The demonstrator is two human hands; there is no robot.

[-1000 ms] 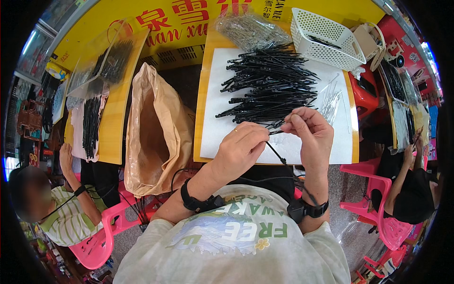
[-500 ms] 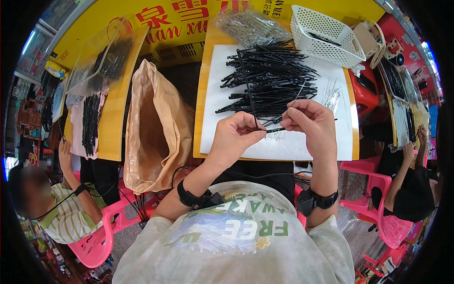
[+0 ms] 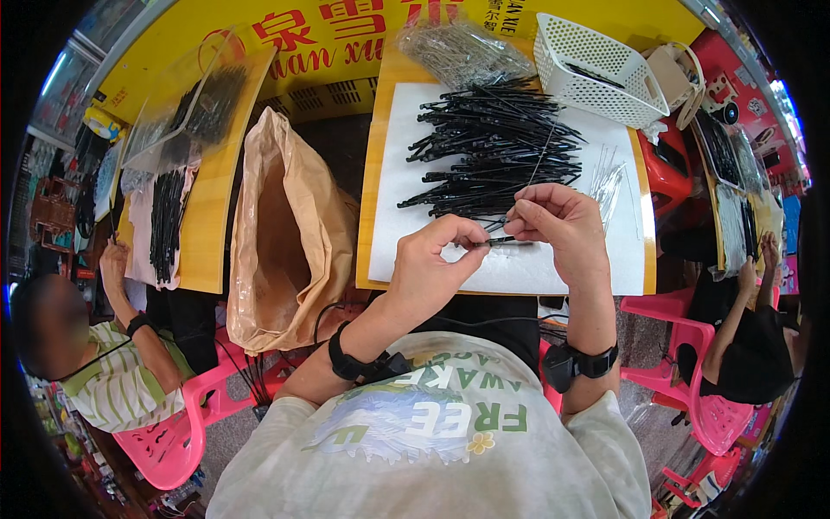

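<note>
Over the near part of a white sheet (image 3: 398, 246), my left hand (image 3: 439, 258) pinches a thin black strip (image 3: 510, 242) between thumb and forefinger. Close beside it, my right hand (image 3: 562, 227) is closed in a pinch on a thin silver wire (image 3: 542, 156), which slants upward past the fingers. The fingertips of both hands nearly meet at the black strip. Just beyond them lies a big heap of slender black strips (image 3: 493, 143) in several rough layers. More silver wires (image 3: 609, 182) lie on the sheet to the right of my right hand.
A clear bag of thin pieces (image 3: 467, 54) and a white perforated basket (image 3: 596, 73) stand at the back. To the left is an open brown paper sack (image 3: 290, 233). Other people sit on pink chairs at tables on both sides, the left one with a hand (image 3: 114, 264) raised.
The long black strip that stood up from my left hand no longer shows upright. My fingertips have come closer together, and the wire in my right hand shows longer above the fingers.
</note>
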